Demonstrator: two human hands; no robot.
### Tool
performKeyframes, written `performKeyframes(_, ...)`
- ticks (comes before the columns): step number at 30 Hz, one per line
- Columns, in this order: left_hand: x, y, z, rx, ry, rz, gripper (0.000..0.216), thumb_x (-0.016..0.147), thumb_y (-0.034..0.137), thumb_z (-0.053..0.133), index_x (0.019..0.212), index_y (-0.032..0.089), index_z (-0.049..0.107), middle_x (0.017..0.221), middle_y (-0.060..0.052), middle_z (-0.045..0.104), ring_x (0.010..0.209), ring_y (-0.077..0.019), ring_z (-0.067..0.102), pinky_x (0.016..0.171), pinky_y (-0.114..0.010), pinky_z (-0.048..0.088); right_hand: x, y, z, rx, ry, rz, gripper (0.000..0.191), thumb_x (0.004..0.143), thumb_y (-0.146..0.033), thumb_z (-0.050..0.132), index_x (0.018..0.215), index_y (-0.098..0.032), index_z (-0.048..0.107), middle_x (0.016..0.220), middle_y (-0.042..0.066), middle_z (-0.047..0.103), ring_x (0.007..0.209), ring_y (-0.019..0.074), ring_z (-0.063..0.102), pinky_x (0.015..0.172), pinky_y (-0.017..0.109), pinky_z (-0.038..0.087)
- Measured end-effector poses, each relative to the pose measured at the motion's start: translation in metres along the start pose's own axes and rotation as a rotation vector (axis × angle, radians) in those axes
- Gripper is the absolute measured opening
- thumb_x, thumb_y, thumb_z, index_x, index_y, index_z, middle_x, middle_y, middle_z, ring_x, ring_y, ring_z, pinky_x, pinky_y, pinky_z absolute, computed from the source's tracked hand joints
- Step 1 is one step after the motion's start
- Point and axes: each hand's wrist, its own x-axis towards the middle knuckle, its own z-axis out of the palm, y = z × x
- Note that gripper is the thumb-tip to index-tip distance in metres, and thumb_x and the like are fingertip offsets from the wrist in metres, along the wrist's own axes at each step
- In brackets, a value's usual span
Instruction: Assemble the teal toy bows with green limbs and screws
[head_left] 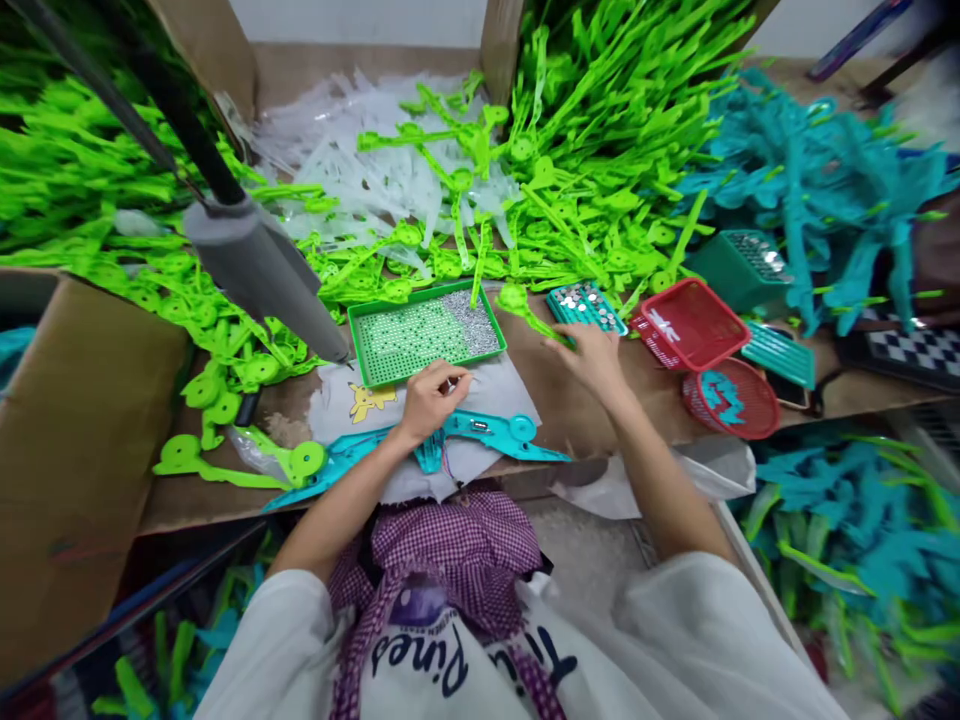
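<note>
My right hand (592,362) grips the thin end of a lime-green plastic part (519,303), whose round head points left above the table. My left hand (435,400) is closed in a pinch over a turquoise plastic part (491,428); whatever its fingertips hold is too small to make out. The turquoise part lies on a pale cloth (517,392) at the table's front edge, its inner side up, with a small metal piece and thin wires showing. Just beyond my left hand sits a green tray (375,378) with small silvery screws heaped at its right end.
Lime-green parts (622,150) are piled along the back. Turquoise parts (802,190) fill the back right. A teal tray (621,328) of small metal pieces and red baskets (701,325) stand to the right. A grey hanging tool (262,270) and cardboard box (90,400) occupy the left.
</note>
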Motion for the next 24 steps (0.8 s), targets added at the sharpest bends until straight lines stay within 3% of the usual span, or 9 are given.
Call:
performKeyframes(4,-0.001,0.002,0.002,0.006,0.022,-0.027,0.014,0.093,0.022,0.066,0.080,0.020,0.071,0.068,0.002,0.063,0.057,-0.0099,0.053,0.055,-0.023,0.042,-0.068,0.033,-0.014,-0.020,-0.070,-0.160,0.040,0.103,-0.045,0.043,0.118,-0.026,0.074,0.114,0.011,0.078,0.109,0.0303,0.064,0.091,0.045,0.034)
performKeyframes(8,-0.004,0.001,0.005,0.005,-0.003,0.006,0.013,0.092,0.023,0.067,0.079,0.019,0.071,0.068,0.003,0.063,0.055,-0.0090,0.052,0.054,-0.023,0.041,-0.095,0.019,-0.007,-0.006,-0.093,-0.167,0.045,0.102,-0.043,0.043,0.142,-0.027,0.059,0.141,0.013,0.066,0.128,0.0313,0.058,0.099,0.048,0.032)
performKeyframes(11,-0.005,0.000,0.007,0.019,-0.021,0.018,0.014,0.092,0.025,0.068,0.079,0.019,0.073,0.066,0.003,0.063,0.054,-0.0088,0.051,0.054,-0.023,0.040,-0.101,-0.015,0.009,0.091,-0.064,-0.141,0.055,0.099,-0.051,0.051,0.148,-0.026,0.052,0.146,0.014,0.062,0.132,0.0316,0.056,0.104,0.049,0.033)
performKeyframes(16,-0.005,-0.003,0.007,0.006,-0.031,0.016,0.016,0.091,0.028,0.068,0.079,0.019,0.074,0.066,0.002,0.064,0.055,-0.0095,0.053,0.054,-0.023,0.041,-0.093,-0.055,0.027,0.152,-0.117,-0.095,0.049,0.094,-0.053,0.061,0.130,-0.021,0.066,0.129,0.016,0.070,0.119,0.0343,0.063,0.101,0.050,0.041)
performKeyframes(20,-0.006,-0.005,0.008,0.004,-0.061,0.002,0.017,0.091,0.030,0.068,0.080,0.019,0.074,0.067,0.001,0.065,0.055,-0.0096,0.052,0.053,-0.023,0.041,-0.076,-0.050,0.022,0.182,-0.229,-0.169,0.042,0.092,-0.046,0.065,0.124,-0.019,0.068,0.115,0.015,0.072,0.109,0.0328,0.065,0.094,0.047,0.049)
performKeyframes(24,-0.005,-0.007,0.009,-0.001,-0.071,0.006,0.016,0.091,0.027,0.068,0.079,0.019,0.074,0.064,0.001,0.062,0.054,-0.0100,0.052,0.054,-0.024,0.042,-0.074,-0.030,0.015,0.247,-0.298,-0.274,0.030,0.098,-0.032,0.054,0.123,-0.020,0.067,0.112,0.013,0.072,0.105,0.0290,0.066,0.091,0.044,0.051)
